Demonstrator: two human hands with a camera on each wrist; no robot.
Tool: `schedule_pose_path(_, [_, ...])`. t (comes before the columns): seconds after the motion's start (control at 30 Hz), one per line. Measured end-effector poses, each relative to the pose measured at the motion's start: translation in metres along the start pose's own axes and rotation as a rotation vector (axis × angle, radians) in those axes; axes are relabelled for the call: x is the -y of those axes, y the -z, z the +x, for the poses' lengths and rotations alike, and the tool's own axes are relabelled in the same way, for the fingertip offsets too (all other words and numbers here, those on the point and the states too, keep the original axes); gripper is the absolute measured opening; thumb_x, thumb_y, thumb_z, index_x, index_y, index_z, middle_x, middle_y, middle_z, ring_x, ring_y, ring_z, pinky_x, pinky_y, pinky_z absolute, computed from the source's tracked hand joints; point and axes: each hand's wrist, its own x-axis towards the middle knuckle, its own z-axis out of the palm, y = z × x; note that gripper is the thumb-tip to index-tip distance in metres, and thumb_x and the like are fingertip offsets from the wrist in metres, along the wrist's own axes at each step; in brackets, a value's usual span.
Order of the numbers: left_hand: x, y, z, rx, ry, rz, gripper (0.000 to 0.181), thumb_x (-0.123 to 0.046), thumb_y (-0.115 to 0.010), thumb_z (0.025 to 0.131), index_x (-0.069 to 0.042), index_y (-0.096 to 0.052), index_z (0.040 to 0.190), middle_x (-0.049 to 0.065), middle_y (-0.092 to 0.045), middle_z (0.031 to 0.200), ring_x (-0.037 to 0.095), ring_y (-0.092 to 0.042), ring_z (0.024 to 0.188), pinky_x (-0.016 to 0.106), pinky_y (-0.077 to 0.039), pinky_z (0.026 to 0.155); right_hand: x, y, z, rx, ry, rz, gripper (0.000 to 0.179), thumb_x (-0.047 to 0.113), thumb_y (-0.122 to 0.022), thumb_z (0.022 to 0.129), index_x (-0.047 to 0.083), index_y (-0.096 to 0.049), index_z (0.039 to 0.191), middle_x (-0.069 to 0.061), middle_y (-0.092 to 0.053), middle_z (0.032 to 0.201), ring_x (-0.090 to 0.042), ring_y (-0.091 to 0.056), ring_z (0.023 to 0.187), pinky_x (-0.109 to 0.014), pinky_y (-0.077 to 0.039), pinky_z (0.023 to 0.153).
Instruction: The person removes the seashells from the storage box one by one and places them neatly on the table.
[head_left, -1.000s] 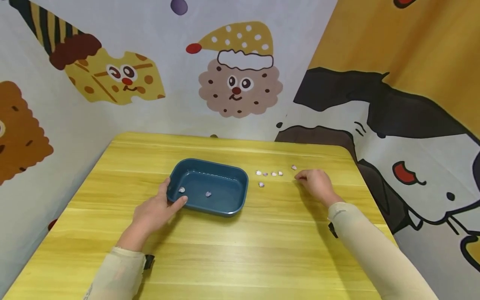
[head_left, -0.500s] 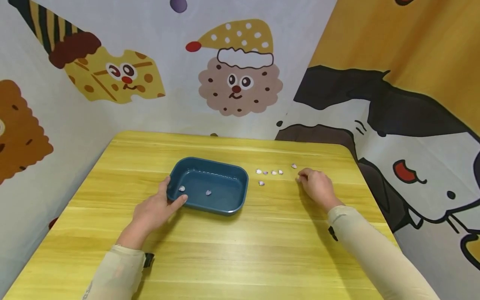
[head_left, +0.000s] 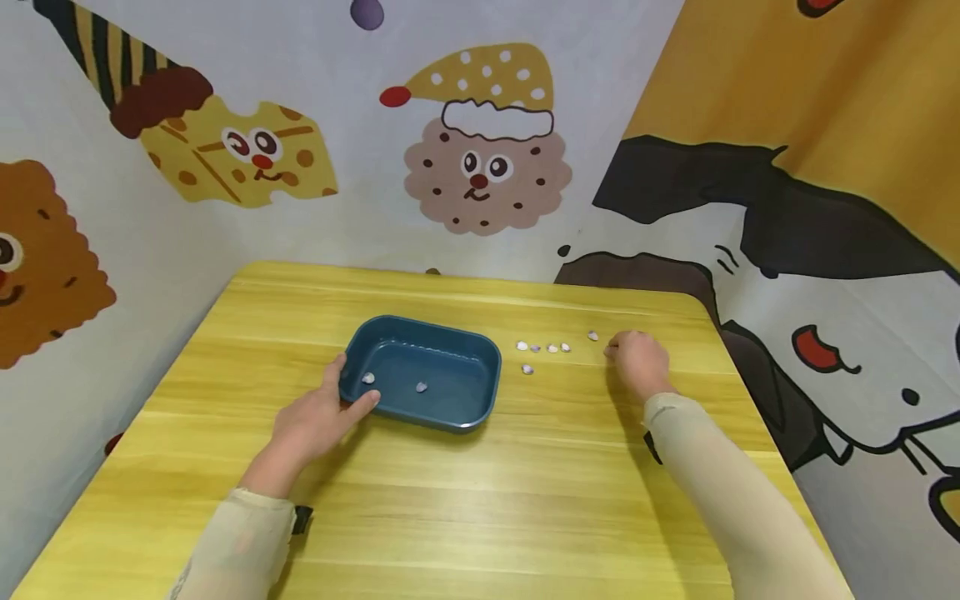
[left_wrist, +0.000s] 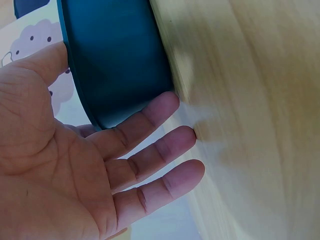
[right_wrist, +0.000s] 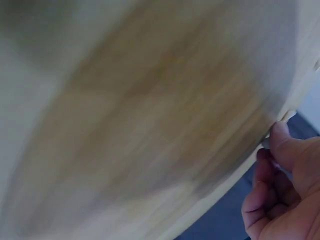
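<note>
A dark blue rectangular dish [head_left: 465, 414] sits on the wooden table, two small purple-white shells [head_left: 422, 387] lying inside it. My left hand [head_left: 309, 423] touches the dish's near left corner, fingers straight, thumb at the rim; the left wrist view has the thumb on the dish edge and three fingers stretched out beneath. To the right, my right hand [head_left: 641, 364] is low over the table and pinches a small greyish shell [right_wrist: 265, 143] between thumb and fingertip, mostly hidden by them. Just left of its fingertips lies a loose shell [head_left: 593, 336].
Several more small shells [head_left: 552, 348] lie in a loose row between the dish and my right hand, with one purple-white shell [head_left: 527, 369] nearer the front. Behind the table [head_left: 465, 517] hangs a cartoon-printed cloth [head_left: 375, 225].
My right hand has shifted slightly right and turned at the wrist, its fingertips drawing a little away from the shell row. My left hand and the dish stay in place.
</note>
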Motion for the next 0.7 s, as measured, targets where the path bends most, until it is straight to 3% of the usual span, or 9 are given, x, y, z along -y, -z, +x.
schedule_pose_path(0.2, [-0.005, -0.004, -0.001, 0.0, -0.014, -0.007, 0.106, -0.076, -0.046, 0.103, -0.01, -0.002, 0.173, 0.009, -0.056, 0.065, 0.024, -0.051, 0.053, 0.034, -0.032, 0.049, -0.012, -0.003, 0.007, -0.007, 0.018, 0.075, 0.025, 0.026, -0.071, 0.104, 0.009, -0.082, 0.12, -0.017, -0.078, 0.125, -0.042, -0.072, 0.115, -0.06, -0.057, 0.095])
schedule_pose_path(0.33, [-0.006, -0.004, 0.0, 0.005, -0.013, -0.009, 0.105, -0.075, -0.046, 0.103, -0.01, -0.001, 0.173, 0.008, -0.055, 0.063, 0.023, -0.049, 0.052, 0.033, -0.032, 0.048, 0.003, 0.006, 0.001, -0.054, 0.019, 0.119, 0.025, 0.027, -0.07, 0.106, 0.011, -0.081, 0.121, -0.016, -0.079, 0.123, -0.041, -0.073, 0.11, -0.058, -0.057, 0.089])
schedule_pose_path(0.43, [-0.004, -0.002, -0.001, 0.007, -0.001, -0.005, 0.104, -0.073, -0.047, 0.104, -0.01, 0.0, 0.173, 0.008, -0.055, 0.063, 0.023, -0.049, 0.051, 0.033, -0.031, 0.048, 0.044, 0.024, -0.007, -0.132, 0.074, 0.198, 0.027, 0.028, -0.066, 0.108, 0.01, -0.08, 0.122, -0.014, -0.08, 0.119, -0.035, -0.075, 0.101, -0.053, -0.059, 0.084])
schedule_pose_path(0.5, [-0.001, -0.001, -0.002, 0.004, 0.008, -0.002, 0.104, -0.073, -0.046, 0.104, -0.01, 0.001, 0.173, 0.009, -0.056, 0.063, 0.023, -0.05, 0.051, 0.034, -0.032, 0.048, 0.085, 0.036, -0.014, -0.141, 0.179, 0.245, 0.027, 0.029, -0.066, 0.108, 0.01, -0.079, 0.123, -0.012, -0.08, 0.117, -0.03, -0.076, 0.097, -0.049, -0.06, 0.082])
schedule_pose_path(0.57, [0.001, 0.0, -0.003, -0.001, 0.015, 0.002, 0.105, -0.074, -0.046, 0.104, -0.01, 0.001, 0.173, 0.01, -0.057, 0.064, 0.025, -0.051, 0.052, 0.035, -0.033, 0.048, 0.129, 0.041, -0.021, -0.071, 0.326, 0.255, 0.028, 0.03, -0.067, 0.108, 0.011, -0.078, 0.125, -0.009, -0.079, 0.121, -0.027, -0.075, 0.102, -0.046, -0.061, 0.087])
schedule_pose_path(0.7, [0.001, -0.004, 0.0, -0.004, 0.009, 0.0, 0.105, -0.074, -0.046, 0.104, -0.01, 0.0, 0.173, 0.01, -0.06, 0.067, 0.026, -0.055, 0.056, 0.036, -0.036, 0.05, 0.197, 0.022, -0.03, 0.2, 0.593, 0.129, 0.04, 0.036, -0.071, 0.105, 0.013, -0.071, 0.138, -0.009, -0.069, 0.143, -0.03, -0.065, 0.132, -0.049, -0.053, 0.11])
